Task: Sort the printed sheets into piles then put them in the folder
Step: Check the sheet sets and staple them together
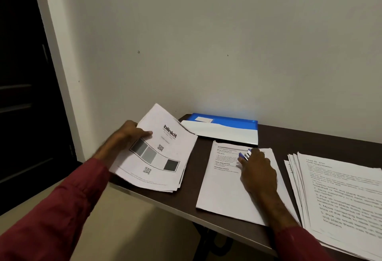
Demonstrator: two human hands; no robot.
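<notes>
My left hand (132,134) grips a stack of printed sheets (157,153), its top page showing grey squares and QR codes, raised at the table's left corner. My right hand (257,169) holds a small blue stapler (245,155) over a second pile of sheets (225,190) lying in the middle of the table. A third, fanned pile of text sheets (339,194) lies at the right. The blue and white folder (223,129) lies shut against the wall behind the piles.
The dark brown table (202,149) stands against a plain wall, its left edge running diagonally under my left arm. A dark doorway (22,95) is at the far left. Beige floor shows below the table edge.
</notes>
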